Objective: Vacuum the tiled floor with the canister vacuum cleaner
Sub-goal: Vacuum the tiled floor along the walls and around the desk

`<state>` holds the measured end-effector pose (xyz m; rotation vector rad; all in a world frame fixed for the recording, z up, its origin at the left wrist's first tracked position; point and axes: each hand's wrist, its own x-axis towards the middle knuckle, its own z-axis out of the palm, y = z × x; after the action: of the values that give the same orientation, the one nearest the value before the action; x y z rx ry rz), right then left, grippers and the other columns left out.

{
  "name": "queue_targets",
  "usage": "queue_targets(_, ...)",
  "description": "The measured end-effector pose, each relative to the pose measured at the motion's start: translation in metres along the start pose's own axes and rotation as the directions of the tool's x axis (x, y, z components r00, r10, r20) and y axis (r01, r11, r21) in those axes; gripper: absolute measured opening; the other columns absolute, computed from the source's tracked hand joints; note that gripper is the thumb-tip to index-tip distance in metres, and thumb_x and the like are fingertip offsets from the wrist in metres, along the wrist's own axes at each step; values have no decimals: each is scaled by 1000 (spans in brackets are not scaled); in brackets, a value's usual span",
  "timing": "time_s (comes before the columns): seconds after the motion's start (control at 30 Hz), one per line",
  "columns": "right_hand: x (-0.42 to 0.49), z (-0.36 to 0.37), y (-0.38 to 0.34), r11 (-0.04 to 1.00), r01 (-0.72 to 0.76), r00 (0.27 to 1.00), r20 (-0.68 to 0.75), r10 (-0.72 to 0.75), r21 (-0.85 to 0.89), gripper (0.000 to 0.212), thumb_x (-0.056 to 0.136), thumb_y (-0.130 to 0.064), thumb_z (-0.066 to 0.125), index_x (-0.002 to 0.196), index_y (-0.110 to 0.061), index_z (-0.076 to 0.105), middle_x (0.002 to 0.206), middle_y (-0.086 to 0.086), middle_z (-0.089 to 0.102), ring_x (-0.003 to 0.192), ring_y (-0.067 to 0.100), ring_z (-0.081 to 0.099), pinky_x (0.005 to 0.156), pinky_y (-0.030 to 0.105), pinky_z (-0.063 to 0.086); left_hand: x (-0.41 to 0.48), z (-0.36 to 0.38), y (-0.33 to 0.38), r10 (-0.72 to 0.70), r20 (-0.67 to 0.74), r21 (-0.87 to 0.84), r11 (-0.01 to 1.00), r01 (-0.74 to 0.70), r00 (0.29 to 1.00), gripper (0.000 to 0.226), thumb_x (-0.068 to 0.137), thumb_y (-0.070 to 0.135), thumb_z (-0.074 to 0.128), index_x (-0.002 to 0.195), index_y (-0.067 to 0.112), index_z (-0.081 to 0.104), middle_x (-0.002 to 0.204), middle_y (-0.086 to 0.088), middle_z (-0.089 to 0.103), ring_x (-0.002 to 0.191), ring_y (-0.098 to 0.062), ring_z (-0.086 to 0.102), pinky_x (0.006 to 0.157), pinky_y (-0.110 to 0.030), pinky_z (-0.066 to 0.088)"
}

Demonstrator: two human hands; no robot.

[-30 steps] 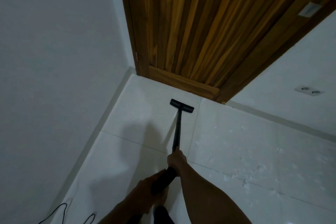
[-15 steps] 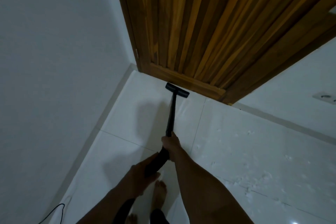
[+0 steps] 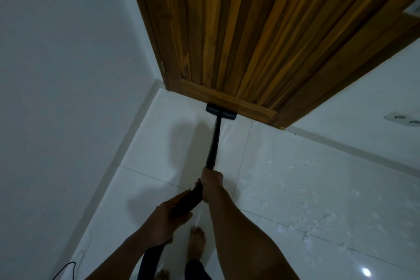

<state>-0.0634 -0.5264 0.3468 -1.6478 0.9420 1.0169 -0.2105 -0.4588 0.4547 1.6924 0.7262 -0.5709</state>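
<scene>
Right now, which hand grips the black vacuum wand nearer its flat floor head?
The right hand, ahead on the black vacuum wand; the left hand holds the thicker end behind it.

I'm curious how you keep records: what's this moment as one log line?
vacuuming tiled floor | floor head at wooden door | right hand grips wand | left hand grips handle | white crumbs rightward

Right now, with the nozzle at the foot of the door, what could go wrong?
The flat black floor nozzle sits at the foot of the brown slatted wooden door; pushing further could scuff the wood. The thin black cable lies on the white tiles left of the bare foot; stepping back might snag it. White flecks at right could get trodden about.
</scene>
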Motion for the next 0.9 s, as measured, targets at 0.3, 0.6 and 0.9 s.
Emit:
queue_targets(0.3,-3,-8,3,997,57,998,-35,-59,-54,28,96,-24,56,117,-6,60,94,15,71,52,21,63,47,26,51,-2,6,-12,58,26,-99,994,-55,998,57,96,18,63,139,46,38,76,17,72,42,-21,57,43,-29,49)
queue_targets(0.6,1,-11,-6,997,58,997,-53,-60,-43,28,96,-23,56,117,-4,61,90,15,71,50,21,62,45,25,49,13,8,-13,48,-11,36,998,-48,999,61,95,25,65,147,37,36,123,-9,68,68,6,65,60,-8,47)
queue_targets(0.9,7,-13,-6,997,75,997,-26,-75,-9,33,95,-22,57,122,-3,59,83,15,69,49,21,61,47,26,50,19,8,-18,99,19,86,991,-101,995,62,95,36,62,148,43,30,108,4,70,78,-2,65,71,-12,47)
